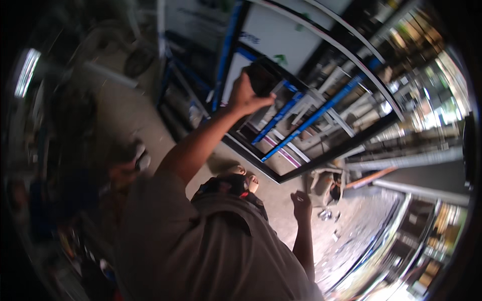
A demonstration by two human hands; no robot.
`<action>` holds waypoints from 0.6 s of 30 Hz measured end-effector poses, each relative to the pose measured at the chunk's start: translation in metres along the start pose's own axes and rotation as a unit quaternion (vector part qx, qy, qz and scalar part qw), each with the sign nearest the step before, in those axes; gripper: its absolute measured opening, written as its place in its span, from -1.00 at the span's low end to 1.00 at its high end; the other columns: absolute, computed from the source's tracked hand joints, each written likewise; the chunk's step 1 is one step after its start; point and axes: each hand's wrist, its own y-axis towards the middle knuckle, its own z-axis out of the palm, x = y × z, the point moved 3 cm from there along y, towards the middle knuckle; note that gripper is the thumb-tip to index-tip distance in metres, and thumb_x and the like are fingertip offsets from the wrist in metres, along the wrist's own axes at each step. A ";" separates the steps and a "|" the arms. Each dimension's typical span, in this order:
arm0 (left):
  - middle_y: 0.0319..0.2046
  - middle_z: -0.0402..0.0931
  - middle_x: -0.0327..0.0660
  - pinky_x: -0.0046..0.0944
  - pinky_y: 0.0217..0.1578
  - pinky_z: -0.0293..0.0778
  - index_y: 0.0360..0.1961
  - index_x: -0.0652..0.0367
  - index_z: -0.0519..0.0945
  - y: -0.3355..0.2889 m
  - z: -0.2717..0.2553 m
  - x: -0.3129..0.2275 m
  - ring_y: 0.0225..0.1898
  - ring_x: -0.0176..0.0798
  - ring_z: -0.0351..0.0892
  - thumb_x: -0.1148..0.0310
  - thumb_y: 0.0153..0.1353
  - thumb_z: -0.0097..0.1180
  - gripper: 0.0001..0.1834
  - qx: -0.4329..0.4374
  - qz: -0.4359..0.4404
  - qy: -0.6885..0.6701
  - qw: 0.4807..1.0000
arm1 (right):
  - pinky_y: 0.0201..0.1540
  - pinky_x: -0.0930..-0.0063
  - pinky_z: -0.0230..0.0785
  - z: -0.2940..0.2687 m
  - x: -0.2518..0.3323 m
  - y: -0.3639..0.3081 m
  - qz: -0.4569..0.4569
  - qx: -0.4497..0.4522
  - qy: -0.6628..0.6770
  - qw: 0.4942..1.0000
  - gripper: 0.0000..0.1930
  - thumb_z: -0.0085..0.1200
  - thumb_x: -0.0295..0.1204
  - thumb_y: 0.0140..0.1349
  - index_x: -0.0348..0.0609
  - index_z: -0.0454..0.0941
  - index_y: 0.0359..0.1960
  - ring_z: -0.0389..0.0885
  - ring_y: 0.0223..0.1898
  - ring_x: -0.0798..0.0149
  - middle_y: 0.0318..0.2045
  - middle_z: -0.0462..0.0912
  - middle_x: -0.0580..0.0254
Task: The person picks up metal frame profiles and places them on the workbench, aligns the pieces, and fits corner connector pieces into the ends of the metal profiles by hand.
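Grey-brown shirt [201, 251] fills the near view, feet [253, 184] just beyond its hem on the concrete floor [273, 205]. Right hand [301, 201] hangs low over the floor, fingers loosely curled; nothing seen in that grip, but blur and shadow mean I can't tell whether it is empty. Left arm reaches up and forward; left hand [244, 98] is wrapped round a dark piece [261, 78], thumb on the near side, grip closed on it. Can't tell if the piece is loose or part of the black frame [341, 147].

Frame stands tilted in view, near corner pointing toward the feet. Dark piece is at its left part, in front of a white panel [281, 30]. Blue bars [316, 116] cross behind the frame's opening.

Progress, judged from this: bars at the near corner look joined, so the frame seems already made up there; dark piece is in hand, not let go. What remains can't be read from this view.

Beyond the right hand: slumped bag [324, 188], small bits [326, 214] on the floor. Farthest right, blurred racks [427, 241]; far left, a bright light [27, 72].
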 end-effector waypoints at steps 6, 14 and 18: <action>0.01 0.42 -0.18 -0.23 0.09 0.47 0.18 0.18 0.28 -0.073 -0.138 -0.096 0.05 -0.32 0.46 0.52 -0.28 0.55 -0.06 -0.093 -0.026 -0.145 0.985 | 0.25 0.04 0.37 0.075 0.204 0.061 -0.212 0.187 0.013 0.959 0.14 0.58 -0.14 -0.07 -0.24 0.09 0.48 0.49 0.25 -0.05 0.24 0.48 -0.12; -0.09 0.56 -0.08 -0.14 -0.04 0.58 0.16 0.25 0.33 -0.121 -0.262 -0.095 -0.09 -0.17 0.62 0.36 -0.22 0.56 -0.11 -0.355 -0.133 -0.079 0.922 | -0.09 0.17 0.50 0.263 0.330 0.001 -0.398 0.257 0.037 0.880 -0.28 0.56 -0.12 -0.07 -0.23 0.46 0.04 0.70 -0.13 -0.03 -0.23 0.66 -0.09; -0.02 0.53 0.17 0.03 0.06 0.49 0.20 0.33 0.29 -0.105 -0.358 -0.080 0.00 0.21 0.60 0.03 -0.25 0.61 0.06 -0.355 -0.145 0.049 0.922 | -0.20 0.30 0.54 0.345 0.381 -0.022 -0.399 0.312 0.114 0.855 -0.60 0.49 -0.24 0.05 -0.18 0.62 -0.18 0.77 -0.29 0.11 -0.38 0.74 0.05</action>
